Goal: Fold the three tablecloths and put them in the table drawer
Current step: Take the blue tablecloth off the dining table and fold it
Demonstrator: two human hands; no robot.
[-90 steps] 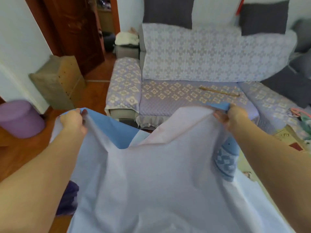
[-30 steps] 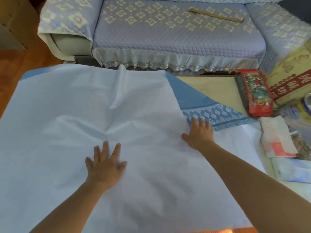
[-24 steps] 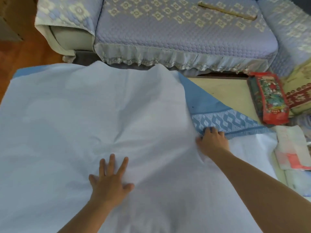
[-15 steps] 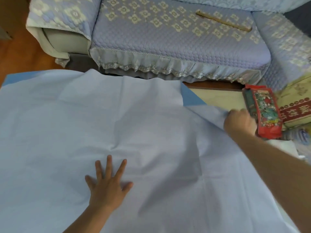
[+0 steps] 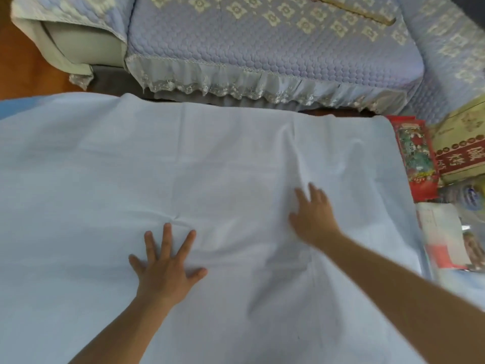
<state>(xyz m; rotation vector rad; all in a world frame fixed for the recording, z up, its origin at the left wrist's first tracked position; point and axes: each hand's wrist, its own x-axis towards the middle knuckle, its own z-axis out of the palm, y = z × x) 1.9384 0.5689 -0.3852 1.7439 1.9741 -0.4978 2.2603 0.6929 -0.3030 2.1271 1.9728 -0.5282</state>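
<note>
The pale blue tablecloth (image 5: 210, 166) lies spread flat over the tabletop, reaching its far edge and nearly its right edge beside a red packet (image 5: 417, 158). Both grips are flat and hold nothing: the left hand (image 5: 165, 269) presses the cloth with fingers splayed, the right hand (image 5: 313, 216) rests on a crease. This looks like smoothing before the first fold; next, each hand should likely pinch a corner.

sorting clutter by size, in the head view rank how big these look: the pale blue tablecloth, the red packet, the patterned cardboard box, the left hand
1. Pale blue tablecloth, by far the largest.
2. Left hand, though it is nearer the camera.
3. Red packet and patterned cardboard box: unsure, since the frame edge cuts the box.
</note>
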